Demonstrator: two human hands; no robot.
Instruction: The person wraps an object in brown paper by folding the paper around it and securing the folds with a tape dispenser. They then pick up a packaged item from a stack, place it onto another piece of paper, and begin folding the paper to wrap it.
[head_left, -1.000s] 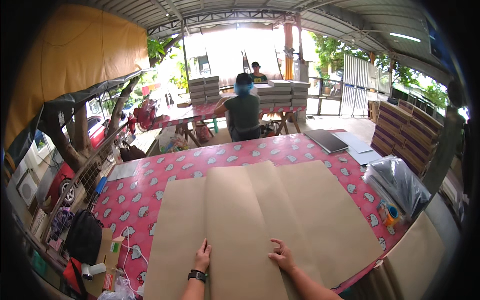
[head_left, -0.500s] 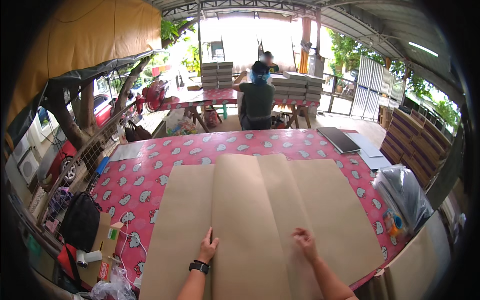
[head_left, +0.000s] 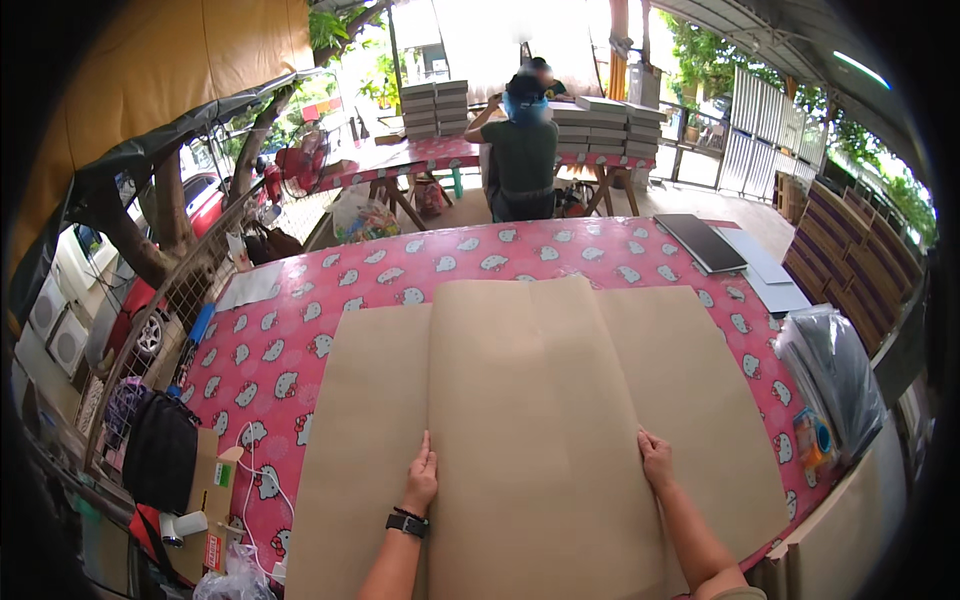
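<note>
A large brown kraft paper sheet [head_left: 540,430] lies folded into a wide panel, on top of a broader brown sheet [head_left: 375,400] that shows at both sides. At the panel's left edge, my left hand [head_left: 422,480] is closed on the paper, its fingers close together and pointing away from me. My right hand [head_left: 655,460] pinches the opposite edge, a little farther from me than the left. The fingertips at both edges are partly hidden by the paper. A dark watch [head_left: 407,522] sits on my left wrist.
Both sheets rest on a table with a pink patterned cover [head_left: 265,350]. At right lie a dark flat board [head_left: 700,243], clear plastic sleeves [head_left: 835,365] and a tape roll [head_left: 822,438]. A black bag [head_left: 160,450] and cardboard box [head_left: 215,500] stand at left. Beyond sits a co-worker [head_left: 525,150].
My right hand, formerly over the paper, now grips the panel's right edge. That panel has spread flat and wider to the right. My left hand stays at the left edge. The view has shifted.
</note>
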